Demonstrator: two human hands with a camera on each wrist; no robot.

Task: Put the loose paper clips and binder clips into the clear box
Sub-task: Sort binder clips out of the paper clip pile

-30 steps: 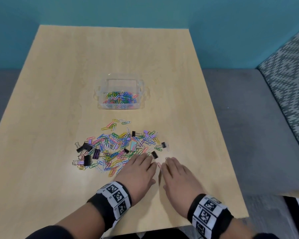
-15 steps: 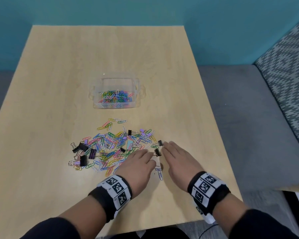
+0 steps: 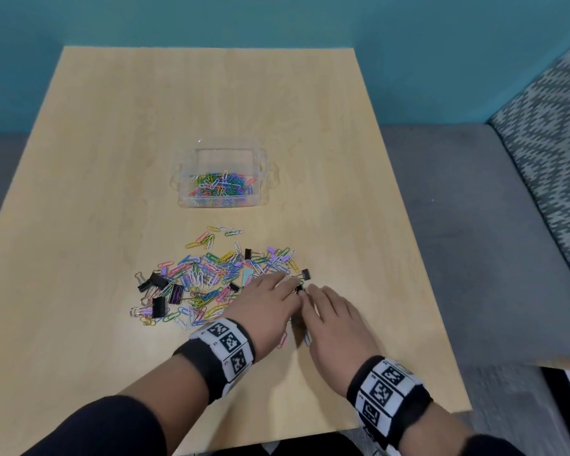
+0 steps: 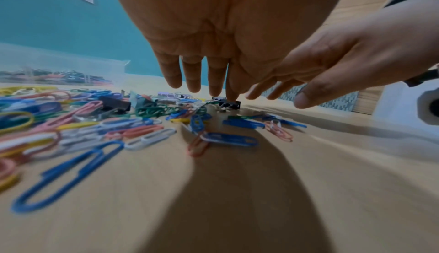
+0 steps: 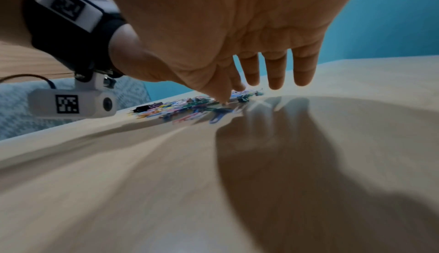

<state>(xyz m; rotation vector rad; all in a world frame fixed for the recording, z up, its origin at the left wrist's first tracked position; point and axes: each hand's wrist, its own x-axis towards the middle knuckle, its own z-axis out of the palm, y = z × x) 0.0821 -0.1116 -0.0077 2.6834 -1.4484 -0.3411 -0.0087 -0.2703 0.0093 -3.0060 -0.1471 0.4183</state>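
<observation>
The clear box stands mid-table with several coloured paper clips in it. Nearer me lies a loose pile of paper clips mixed with black binder clips. My left hand lies palm down on the pile's right edge, fingers straight. My right hand lies flat beside it, fingers also straight. Their fingertips meet at a small black binder clip. In the left wrist view my left hand touches that binder clip with a fingertip. Neither hand grips anything.
Two stray paper clips lie on the wooden table between my wrists. Another black binder clip sits just beyond my fingertips. A patterned seat is off the table's right edge, with a teal wall behind.
Both hands have slid forward onto the right edge of the pile. The right hand first went out right, then closed back in beside the left.
</observation>
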